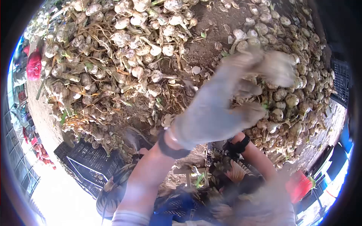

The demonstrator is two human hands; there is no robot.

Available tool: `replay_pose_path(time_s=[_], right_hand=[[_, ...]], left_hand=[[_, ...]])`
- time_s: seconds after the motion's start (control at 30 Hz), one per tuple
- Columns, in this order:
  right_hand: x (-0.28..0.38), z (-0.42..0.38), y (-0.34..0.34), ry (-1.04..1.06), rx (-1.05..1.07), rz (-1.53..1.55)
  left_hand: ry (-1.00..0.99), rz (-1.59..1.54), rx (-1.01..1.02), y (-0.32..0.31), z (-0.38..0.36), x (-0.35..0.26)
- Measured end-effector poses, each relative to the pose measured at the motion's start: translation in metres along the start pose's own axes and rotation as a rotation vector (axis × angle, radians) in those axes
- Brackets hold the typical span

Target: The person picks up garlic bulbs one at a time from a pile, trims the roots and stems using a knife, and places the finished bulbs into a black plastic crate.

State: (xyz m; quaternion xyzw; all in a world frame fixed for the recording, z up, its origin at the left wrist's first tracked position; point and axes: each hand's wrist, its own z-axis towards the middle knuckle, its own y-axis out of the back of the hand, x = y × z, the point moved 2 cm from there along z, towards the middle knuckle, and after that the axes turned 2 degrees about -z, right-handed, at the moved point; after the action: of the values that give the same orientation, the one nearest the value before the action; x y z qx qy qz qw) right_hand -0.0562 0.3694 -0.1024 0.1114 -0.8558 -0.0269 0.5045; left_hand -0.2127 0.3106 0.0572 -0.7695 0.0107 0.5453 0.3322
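My left hand [226, 101], in a dirty pale glove, stretches across the view toward the heap of trimmed bulbs [281, 103] on the right, which look like garlic. Its thumb stands apart from the fingers, and motion smears the upper fingertips, where a pale rounded blur overlaps the heap. A dark band circles this wrist. My right forearm [258, 158] comes up from the lower right, also with a dark band, and the right hand is hidden behind the left glove. To the left lies a large heap of bulbs with stems and dry leaves [109, 56].
Brown soil [211, 28] shows between the heaps. Black plastic crates stand at the lower left [94, 162] and far right [340, 81]. A red bag [34, 66] lies at the left edge, and another red item [299, 186] is at the lower right.
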Motion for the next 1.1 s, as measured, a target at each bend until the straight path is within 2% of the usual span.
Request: replay_pose_path(time_s=[0.07, 0.1, 0.13, 0.17, 0.2, 0.27, 0.33, 0.37, 0.4, 0.43, 0.47, 0.53, 0.57, 0.6, 0.63, 0.67, 0.7, 0.73, 0.8, 0.83, 0.87, 0.9, 0.93, 0.97, 1.0, 1.03, 1.07, 1.1], right_hand=[[0.001, 0.007, 0.008, 0.354, -0.249, -0.037], [0.004, 0.011, 0.016, -0.017, -0.14, 0.128], [0.007, 0.008, 0.021, -0.395, -0.027, 0.296], [0.003, 0.009, 0.021, -0.391, -0.11, 0.386], [0.004, 0.008, 0.021, -0.403, -0.116, 0.394], [0.013, 0.013, 0.027, -0.41, -0.184, 0.4], [0.019, 0.017, 0.03, -0.377, -0.196, 0.386], [0.023, 0.017, 0.03, -0.361, -0.199, 0.465], [0.028, 0.018, 0.029, -0.338, -0.202, 0.544], [0.035, 0.021, 0.024, -0.363, -0.212, 0.792], [0.045, 0.022, 0.025, -0.361, -0.211, 0.795], [0.066, 0.03, 0.033, -0.301, -0.129, 0.844], [0.074, 0.035, 0.028, -0.283, -0.174, 1.006], [0.075, 0.034, 0.032, -0.284, -0.177, 1.002], [0.074, 0.033, 0.036, -0.256, -0.192, 0.94], [0.074, 0.031, 0.041, -0.23, -0.205, 0.881], [0.076, 0.029, 0.053, -0.296, -0.094, 0.663], [0.076, 0.027, 0.051, -0.295, -0.093, 0.663], [0.088, 0.025, 0.041, 0.08, -0.106, 0.642], [0.093, 0.025, 0.031, 0.223, -0.176, 0.457], [0.098, 0.024, 0.025, 0.231, -0.174, 0.457], [0.103, 0.022, 0.019, 0.257, -0.142, 0.42], [0.107, 0.02, 0.016, 0.277, -0.111, 0.384], [0.112, 0.022, 0.021, 0.433, -0.232, 0.244], [0.113, 0.016, 0.026, 0.43, -0.232, 0.244], [0.11, 0.009, 0.034, 0.308, -0.228, 0.066], [0.106, 0.003, 0.039, 0.187, -0.222, -0.114], [0.104, -0.001, 0.036, 0.256, -0.177, -0.276]], left_hand=[[-0.305, 0.71, 0.162, -0.001, 0.016, 0.0], [-0.329, 0.935, 0.079, 0.023, 0.022, 0.01], [-0.187, 1.081, 0.072, 0.056, 0.025, 0.022], [-0.01, 1.399, 0.024, 0.088, 0.026, 0.029], [0.244, 1.687, 0.08, 0.122, 0.025, 0.045], [0.366, 2.228, 0.331, 0.197, 0.019, 0.07], [0.575, 1.911, 0.094, 0.197, 0.02, 0.05], [0.642, 1.65, -0.089, 0.193, 0.02, 0.043], [0.645, 1.652, -0.085, 0.184, 0.016, 0.037], [0.633, 1.136, -0.246, 0.173, 0.008, 0.032], [0.596, 0.617, -0.38, 0.161, -0.006, 0.03], [0.421, 0.613, -0.217, 0.131, -0.031, 0.035], [0.52, 0.6, -0.136, 0.118, -0.047, 0.038], [0.618, 0.584, -0.054, 0.105, -0.059, 0.037], [0.581, 0.748, 0.01, 0.093, -0.06, 0.026], [0.583, 0.746, 0.01, 0.092, -0.065, 0.021], [0.595, 0.648, -0.075, 0.097, -0.071, 0.015], [0.605, 0.549, -0.157, 0.099, -0.075, 0.011], [0.548, 0.467, -0.204, 0.096, -0.081, 0.02], [0.609, 0.587, -0.091, 0.097, -0.081, 0.026], [0.666, 0.707, 0.023, 0.098, -0.083, 0.034], [0.64, 0.499, -0.139, 0.097, -0.085, 0.042], [0.639, 0.501, -0.139, 0.099, -0.09, 0.043], [0.578, 0.384, -0.217, 0.101, -0.096, 0.042], [0.514, 0.265, -0.294, 0.098, -0.097, 0.036], [0.521, 0.403, -0.303, 0.094, -0.097, 0.029], [0.52, 0.399, -0.302, 0.096, -0.098, 0.029], [0.334, 0.587, -0.147, 0.096, -0.098, 0.025]])
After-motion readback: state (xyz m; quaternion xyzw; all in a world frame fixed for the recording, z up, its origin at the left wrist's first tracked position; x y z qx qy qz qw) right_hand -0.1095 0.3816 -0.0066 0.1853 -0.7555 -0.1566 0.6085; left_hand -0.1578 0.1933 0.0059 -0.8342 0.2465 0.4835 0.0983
